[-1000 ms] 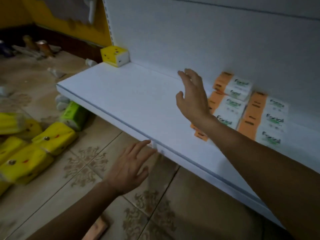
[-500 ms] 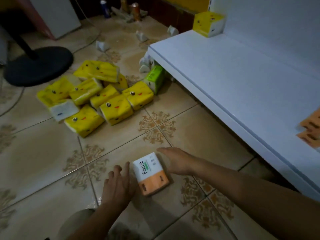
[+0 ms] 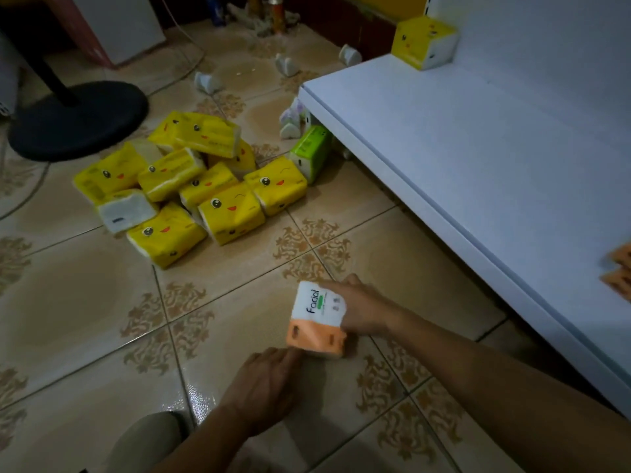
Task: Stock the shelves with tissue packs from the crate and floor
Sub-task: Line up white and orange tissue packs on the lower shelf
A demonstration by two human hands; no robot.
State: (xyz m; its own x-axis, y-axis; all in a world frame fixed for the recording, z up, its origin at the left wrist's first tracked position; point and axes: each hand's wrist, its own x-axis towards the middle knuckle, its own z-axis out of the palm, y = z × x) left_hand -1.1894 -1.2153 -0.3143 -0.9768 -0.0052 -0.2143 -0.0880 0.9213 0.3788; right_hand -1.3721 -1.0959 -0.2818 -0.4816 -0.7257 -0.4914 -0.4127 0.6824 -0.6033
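Note:
An orange-and-white tissue pack (image 3: 316,322) is tilted up off the tiled floor. My right hand (image 3: 362,310) grips its right side. My left hand (image 3: 264,380) touches the pack's lower left corner with its fingertips. A heap of several yellow tissue packs (image 3: 191,189) lies on the floor at upper left, with a green pack (image 3: 310,155) beside the shelf's edge. The white shelf (image 3: 478,158) runs along the right. One yellow pack (image 3: 423,40) stands at its far end, and orange packs (image 3: 619,268) show at the right border.
A black round stand base (image 3: 78,121) sits at the far left. Small white plastic pieces (image 3: 286,64) lie scattered on the floor beyond the heap. Bottles and cans (image 3: 276,8) stand by the far wall. My knee (image 3: 146,442) shows at the bottom.
My view swung from the shelf down to the floor. Both hands left the shelf and closed in on the orange-and-white pack; my right hand now grips it and has tilted it up.

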